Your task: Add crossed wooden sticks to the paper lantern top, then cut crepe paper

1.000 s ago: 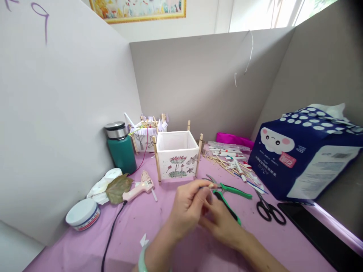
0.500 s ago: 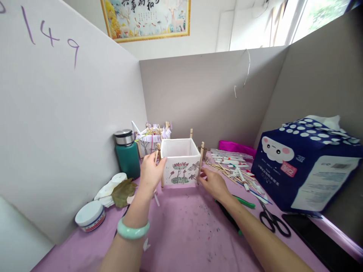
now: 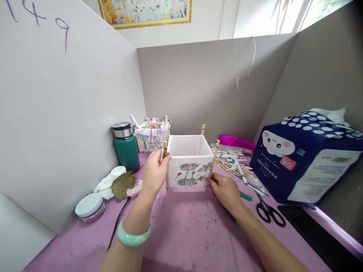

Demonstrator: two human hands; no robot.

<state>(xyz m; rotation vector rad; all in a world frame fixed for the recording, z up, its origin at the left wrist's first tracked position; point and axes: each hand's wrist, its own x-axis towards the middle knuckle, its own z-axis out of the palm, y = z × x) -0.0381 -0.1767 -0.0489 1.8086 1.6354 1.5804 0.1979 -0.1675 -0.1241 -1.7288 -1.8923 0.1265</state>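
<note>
A white square box with a drawn lotus and leaves on its front stands upright, open at the top, with wooden sticks at its corners. My left hand, a green bangle on its wrist, pinches the stick at the front left corner. At the front right corner, my right hand holds the lower part of another stick between thumb and fingers. Behind my left hand stands a second decorated box with purple fringe and sticks across its top.
A green bottle, a round white jar and a dried leaf stand or lie at left. At right are markers, loose sticks, black scissors, a black phone-like slab and a large blue tissue pack.
The white box and both hands have shifted to the right, away from the fringed box. The view has tilted down slightly.
</note>
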